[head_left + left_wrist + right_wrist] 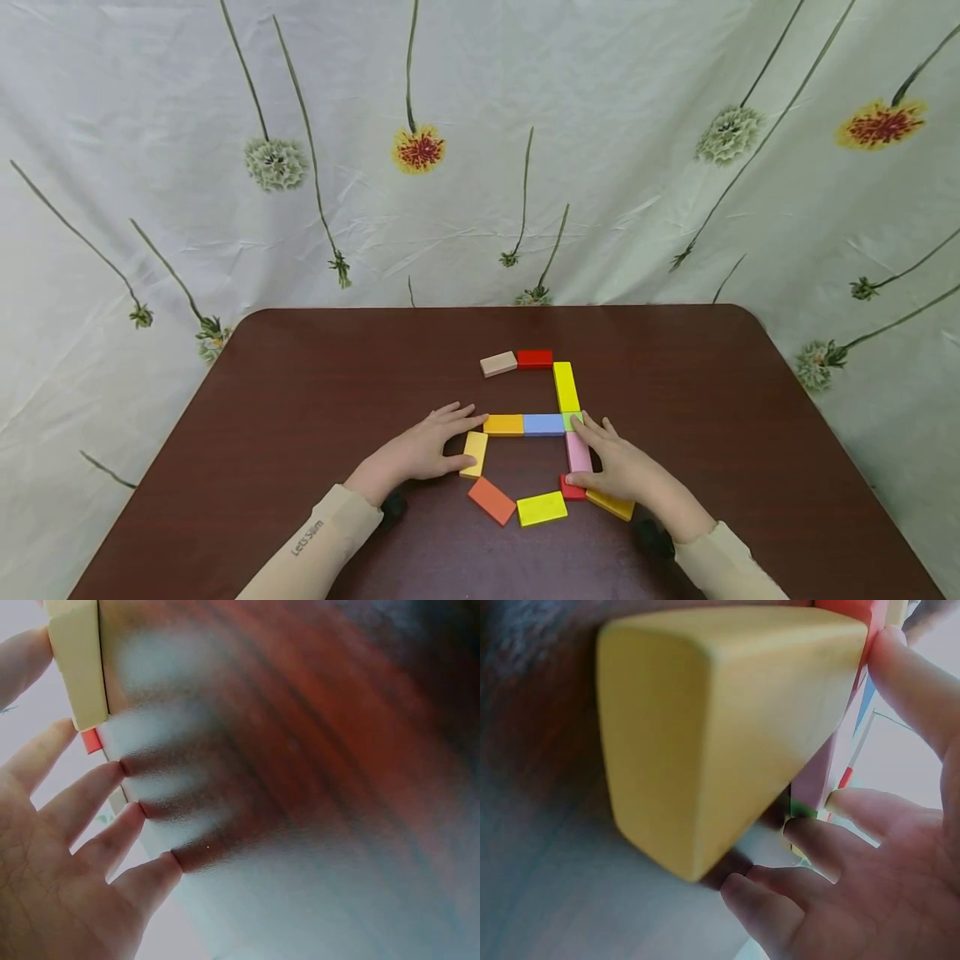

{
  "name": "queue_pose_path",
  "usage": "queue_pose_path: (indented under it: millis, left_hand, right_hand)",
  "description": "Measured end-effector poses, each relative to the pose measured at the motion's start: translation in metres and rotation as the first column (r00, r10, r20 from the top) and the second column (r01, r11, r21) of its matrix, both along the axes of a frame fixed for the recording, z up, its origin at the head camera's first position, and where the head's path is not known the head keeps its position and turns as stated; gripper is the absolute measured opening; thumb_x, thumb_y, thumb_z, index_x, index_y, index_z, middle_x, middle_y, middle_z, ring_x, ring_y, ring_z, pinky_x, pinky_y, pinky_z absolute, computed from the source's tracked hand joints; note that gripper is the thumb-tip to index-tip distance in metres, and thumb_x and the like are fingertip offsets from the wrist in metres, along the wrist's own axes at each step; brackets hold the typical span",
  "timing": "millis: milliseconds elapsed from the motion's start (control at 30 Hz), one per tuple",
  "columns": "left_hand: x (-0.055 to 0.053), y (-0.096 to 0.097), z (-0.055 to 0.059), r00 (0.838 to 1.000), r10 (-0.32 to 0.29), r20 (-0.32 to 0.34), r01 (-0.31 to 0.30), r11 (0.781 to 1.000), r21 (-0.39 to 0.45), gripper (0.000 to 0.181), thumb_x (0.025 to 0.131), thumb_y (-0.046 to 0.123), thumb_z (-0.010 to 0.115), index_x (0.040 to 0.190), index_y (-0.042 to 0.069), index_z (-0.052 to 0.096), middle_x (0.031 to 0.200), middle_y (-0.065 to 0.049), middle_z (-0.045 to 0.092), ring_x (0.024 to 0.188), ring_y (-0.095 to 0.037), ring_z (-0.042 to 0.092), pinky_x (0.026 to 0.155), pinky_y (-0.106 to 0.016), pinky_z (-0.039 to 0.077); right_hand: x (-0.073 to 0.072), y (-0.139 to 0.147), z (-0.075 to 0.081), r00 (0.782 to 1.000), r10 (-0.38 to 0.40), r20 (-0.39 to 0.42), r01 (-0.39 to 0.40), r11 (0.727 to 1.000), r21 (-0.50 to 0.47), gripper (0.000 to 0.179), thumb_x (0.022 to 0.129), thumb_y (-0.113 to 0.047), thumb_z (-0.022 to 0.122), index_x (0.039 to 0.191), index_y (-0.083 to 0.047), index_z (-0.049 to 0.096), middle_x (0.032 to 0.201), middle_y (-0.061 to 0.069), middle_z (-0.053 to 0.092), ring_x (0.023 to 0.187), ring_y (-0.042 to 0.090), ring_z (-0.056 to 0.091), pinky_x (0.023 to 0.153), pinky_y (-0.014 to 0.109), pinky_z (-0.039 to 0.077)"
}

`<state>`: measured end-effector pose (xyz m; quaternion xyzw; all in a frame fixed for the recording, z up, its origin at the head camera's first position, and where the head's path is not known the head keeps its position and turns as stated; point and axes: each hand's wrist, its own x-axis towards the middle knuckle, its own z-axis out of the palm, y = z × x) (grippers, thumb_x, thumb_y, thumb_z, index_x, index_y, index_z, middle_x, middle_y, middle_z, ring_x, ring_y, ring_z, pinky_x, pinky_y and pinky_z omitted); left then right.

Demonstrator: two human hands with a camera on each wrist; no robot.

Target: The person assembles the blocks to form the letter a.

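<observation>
My left hand (422,446) is spread at the left of a figure of coloured blocks, its fingertips down at the table. Its thumb touches the pale yellow block (474,455), and the index fingertip meets the left end of the orange-yellow block (503,425). On the other side, my right hand (626,463) has its thumb on a small red block (573,490). Its forefinger reaches the green block (572,421), beside the pink block (578,452). A golden-yellow block (727,735) lies under the right palm. A blue block (543,425) joins the orange-yellow and green ones.
Above the green block stands a long yellow block (566,387), with a red block (535,359) and a beige block (498,364) leading left from its top. An orange block (492,501) and another yellow block (542,508) lie nearer the front of the brown table (300,367).
</observation>
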<state>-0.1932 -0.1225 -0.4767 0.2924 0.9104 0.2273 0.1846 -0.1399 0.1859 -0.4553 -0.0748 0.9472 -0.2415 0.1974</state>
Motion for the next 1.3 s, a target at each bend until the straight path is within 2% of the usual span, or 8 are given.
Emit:
queue_pose_path:
  millis: [233, 967, 1300]
  left_hand:
    - [-0.001, 0.0012, 0.0006, 1.0, 0.02, 0.008, -0.02, 1.0, 0.01, 0.066, 0.091, 0.033, 0.07, 0.151, 0.022, 0.043, 0.158, -0.013, 0.036, 0.149, -0.038, 0.023, 0.117, -0.061, 0.023]
    - [-0.0037, 0.0004, 0.0009, 1.0, 0.0, -0.007, 0.0, 1.0, 0.011, 0.065, 0.093, 0.035, 0.068, 0.15, 0.02, 0.043, 0.159, -0.012, 0.034, 0.149, -0.037, 0.023, 0.118, -0.058, 0.023]
    - [-0.0059, -0.0011, -0.0029, 1.0, 0.002, -0.011, -0.002, 1.0, 0.015, 0.066, 0.093, 0.035, 0.068, 0.151, 0.021, 0.042, 0.159, -0.012, 0.034, 0.15, -0.037, 0.023, 0.118, -0.059, 0.022]
  right_hand:
    - [-0.0015, 0.0007, -0.0002, 1.0, -0.004, 0.0, 0.004, 1.0, 0.001, 0.091, 0.081, -0.042, 0.078, 0.155, -0.014, 0.033, 0.163, 0.013, 0.025, 0.148, 0.046, 0.018, 0.107, 0.068, 0.032]
    - [-0.0038, -0.0007, -0.0019, 1.0, -0.016, 0.006, 0.016, 1.0, 0.009, 0.089, 0.081, -0.039, 0.078, 0.154, -0.014, 0.034, 0.162, 0.013, 0.028, 0.148, 0.047, 0.018, 0.104, 0.07, 0.034]
    - [-0.0057, -0.0006, -0.0035, 1.0, -0.013, 0.001, 0.013, 1.0, 0.002, 0.091, 0.081, -0.041, 0.078, 0.155, -0.014, 0.033, 0.162, 0.013, 0.028, 0.148, 0.046, 0.018, 0.104, 0.069, 0.034]
